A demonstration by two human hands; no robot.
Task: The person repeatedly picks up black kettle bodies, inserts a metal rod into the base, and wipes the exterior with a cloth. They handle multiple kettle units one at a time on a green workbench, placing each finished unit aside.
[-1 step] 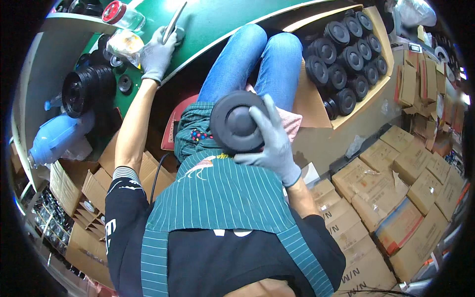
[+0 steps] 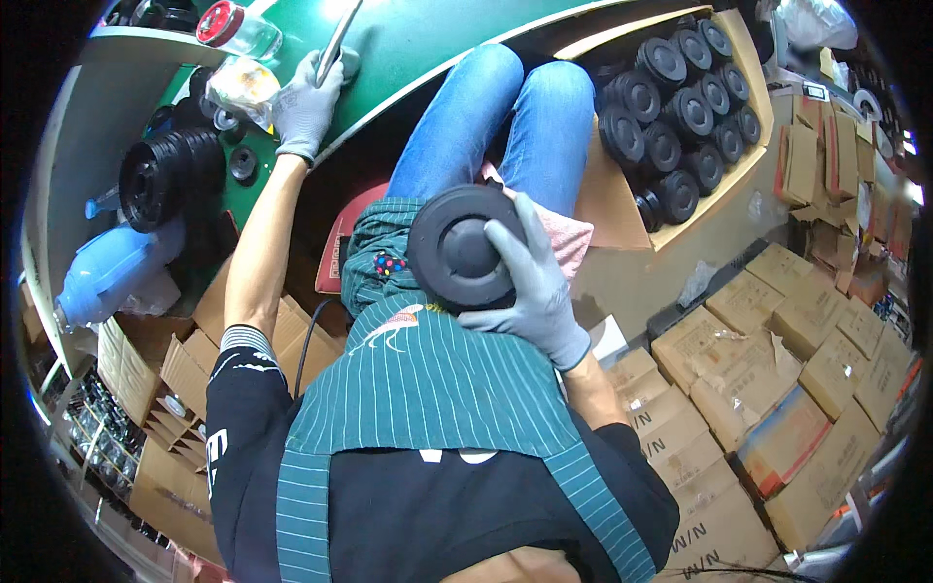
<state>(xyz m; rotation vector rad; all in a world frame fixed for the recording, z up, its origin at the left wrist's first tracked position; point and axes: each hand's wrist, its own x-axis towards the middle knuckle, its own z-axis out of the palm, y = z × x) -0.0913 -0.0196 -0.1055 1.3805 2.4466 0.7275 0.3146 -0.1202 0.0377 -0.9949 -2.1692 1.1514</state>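
My right hand (image 2: 539,296), in a grey glove, grips a thick black round disc (image 2: 442,255) by its right edge. A ring-shaped groove surrounds the raised middle of the disc, which is held over my lap against the striped green apron (image 2: 428,389). My left hand (image 2: 305,109), also gloved, is closed around a long slim metal tool (image 2: 340,34) above the green tabletop (image 2: 428,34). The tool's upper end runs to the picture's top edge, so its kind cannot be made out. Beside that hand lie a crumpled clear plastic bag (image 2: 241,85) and a small black round part (image 2: 244,163).
An open cardboard box (image 2: 622,219) at the right holds several black round parts in rows. A red-lidded clear jar (image 2: 238,29), stacked black rings (image 2: 165,180) and a blue bottle (image 2: 117,267) are at the left. Stacked cartons (image 2: 729,379) cover the right floor.
The black disc has shifted slightly left and down in my right hand. My left hand has moved a little left, and the metal tool stands somewhat steeper.
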